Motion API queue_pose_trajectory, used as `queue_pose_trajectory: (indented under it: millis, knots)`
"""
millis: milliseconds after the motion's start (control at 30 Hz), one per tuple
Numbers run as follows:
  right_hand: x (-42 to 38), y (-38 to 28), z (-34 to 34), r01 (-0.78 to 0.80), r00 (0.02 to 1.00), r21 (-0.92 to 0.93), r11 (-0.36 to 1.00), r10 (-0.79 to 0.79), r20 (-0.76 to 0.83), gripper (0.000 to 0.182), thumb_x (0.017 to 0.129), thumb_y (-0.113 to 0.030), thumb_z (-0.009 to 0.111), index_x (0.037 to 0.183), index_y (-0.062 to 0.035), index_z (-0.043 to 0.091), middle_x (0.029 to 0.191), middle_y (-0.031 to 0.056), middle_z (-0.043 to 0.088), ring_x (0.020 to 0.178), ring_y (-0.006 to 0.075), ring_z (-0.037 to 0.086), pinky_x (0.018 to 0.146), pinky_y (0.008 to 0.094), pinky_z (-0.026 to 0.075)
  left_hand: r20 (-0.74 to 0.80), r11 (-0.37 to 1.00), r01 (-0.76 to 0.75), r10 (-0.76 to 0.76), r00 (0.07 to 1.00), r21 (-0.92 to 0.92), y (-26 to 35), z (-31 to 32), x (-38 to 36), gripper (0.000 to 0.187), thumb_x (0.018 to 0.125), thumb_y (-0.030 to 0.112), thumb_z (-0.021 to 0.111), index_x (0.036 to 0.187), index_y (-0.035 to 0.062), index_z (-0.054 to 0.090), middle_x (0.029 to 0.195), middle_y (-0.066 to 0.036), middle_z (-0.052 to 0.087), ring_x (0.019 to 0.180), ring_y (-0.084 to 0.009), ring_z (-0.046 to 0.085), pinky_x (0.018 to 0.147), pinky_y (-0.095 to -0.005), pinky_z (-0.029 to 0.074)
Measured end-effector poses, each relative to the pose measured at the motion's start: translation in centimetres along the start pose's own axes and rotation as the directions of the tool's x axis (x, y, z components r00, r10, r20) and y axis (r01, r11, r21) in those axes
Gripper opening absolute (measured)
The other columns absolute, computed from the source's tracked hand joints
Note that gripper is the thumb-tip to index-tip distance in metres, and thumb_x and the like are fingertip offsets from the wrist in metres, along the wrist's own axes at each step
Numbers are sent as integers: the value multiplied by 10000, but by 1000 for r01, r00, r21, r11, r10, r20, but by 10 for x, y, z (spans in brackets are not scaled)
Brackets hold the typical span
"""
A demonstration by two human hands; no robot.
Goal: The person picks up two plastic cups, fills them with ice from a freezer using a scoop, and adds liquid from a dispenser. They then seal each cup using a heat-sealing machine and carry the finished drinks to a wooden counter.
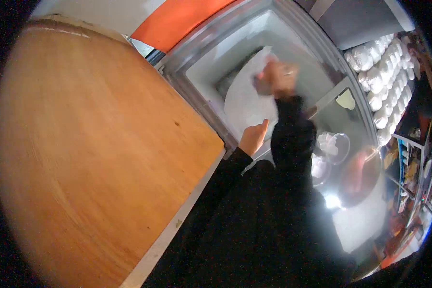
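A large white plastic bag (242, 98) lies within an opened chest freezer (204, 72). At the bag's near edge is my left hand (253, 138), with its thumb raised and its other fingers curled against the plastic. My right hand (282, 77), smeared by motion and wearing a ring, is over the bag's far part. Its fingers are closed around a small pinkish and dark thing (261, 82), too blurred to name. Beside the bag, deeper in the freezer, is a dark grey shape (230, 79) that the bag partly hides.
A wooden board (105, 153) spans the left side. An orange panel (177, 21) stands behind the freezer. To the right are a glassy surface with a clear round container (340, 148), rows of white rounded bundles (381, 89), and cluttered shelves (413, 168).
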State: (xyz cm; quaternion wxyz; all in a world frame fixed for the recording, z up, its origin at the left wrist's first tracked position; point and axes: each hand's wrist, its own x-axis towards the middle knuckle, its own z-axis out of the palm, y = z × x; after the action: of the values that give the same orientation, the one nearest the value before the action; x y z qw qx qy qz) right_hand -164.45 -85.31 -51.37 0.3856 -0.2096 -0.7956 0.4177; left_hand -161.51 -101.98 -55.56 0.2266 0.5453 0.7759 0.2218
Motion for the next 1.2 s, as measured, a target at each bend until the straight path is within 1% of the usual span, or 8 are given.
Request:
queue_pose_trajectory:
  millis: [200, 367, 500, 533, 600, 967, 1067, 1200]
  knots:
    - [-30, -1, 27, -584, 809, 333, 740, 564, 167, 372, 827, -194, 561, 501, -28, 495, 448, -29, 375, 416, 71, 351, 410, 250, 312, 75, 997, 51, -47, 996, -60, -9, 17, -3, 190, 773, 114, 463, 925, 7, 499, 741, -158, 580, 657, -349, 565, 561, -427, 447]
    - [46, -89, -30, -234, 929, 606, 760, 359, -91, 397, 789, -242, 612, 466, -68, 461, 429, -54, 413, 402, 54, 345, 375, 246, 255, -41, 1000, -9, 9, 999, -23, 3, -3, -4, 348, 678, 0, 542, 1007, -7, 428, 670, -144, 561, 609, -327, 564, 522, -398, 446]
    - [-40, 17, 30, -567, 767, -94, 818, 566, 301, 263, 772, -213, 612, 809, 47, 624, 848, 190, 614, 848, 215, 567, 795, 373, 411, -94, 997, -23, 16, 995, -74, -5, 7, -6, 254, 704, 46, 519, 950, 13, 465, 682, -147, 559, 642, -343, 563, 549, -406, 449]
    - [-48, 17, 49, -128, 990, 102, 987, 134, -55, 250, 767, -214, 625, 685, 22, 611, 711, 153, 611, 798, 184, 550, 759, 353, 412, -29, 992, -62, 59, 998, -107, -13, 11, -5, 242, 713, 73, 510, 947, 17, 479, 718, -144, 567, 671, -349, 564, 572, -406, 456]
    - [-47, 6, 43, -364, 928, 72, 929, 368, -58, 424, 801, -235, 591, 482, 17, 470, 391, 87, 381, 407, 103, 394, 403, 300, 328, -57, 983, -41, 31, 998, -179, -13, 15, -13, 278, 693, 64, 540, 956, 14, 463, 728, -149, 565, 674, -344, 564, 574, -407, 454]
    - [-52, 19, 48, -293, 951, 131, 947, 275, 138, 266, 752, -236, 633, 623, -6, 597, 445, 67, 464, 408, 103, 374, 436, 316, 355, -14, 984, -85, 84, 996, -157, -34, 15, 6, 222, 709, 134, 561, 889, 16, 510, 745, -157, 570, 680, -363, 558, 588, -430, 443]
    - [-61, 16, 38, -654, 687, 501, 567, 723, 77, 362, 786, -236, 607, 509, -26, 506, 442, -20, 423, 403, 73, 364, 386, 267, 282, 19, 991, -1, 4, 1000, -134, -21, 18, -12, 269, 724, 119, 522, 975, 20, 523, 771, -172, 565, 710, -367, 554, 592, -430, 443]
    - [-1, -40, -15, -190, 956, 523, 831, 277, -92, 366, 816, -204, 566, 489, -54, 500, 453, -17, 444, 402, 64, 385, 384, 237, 280, -1, 997, 20, -20, 1000, -81, -4, 0, -13, 459, 632, -40, 530, 1077, -9, 423, 760, -188, 560, 706, -350, 558, 601, -420, 447]
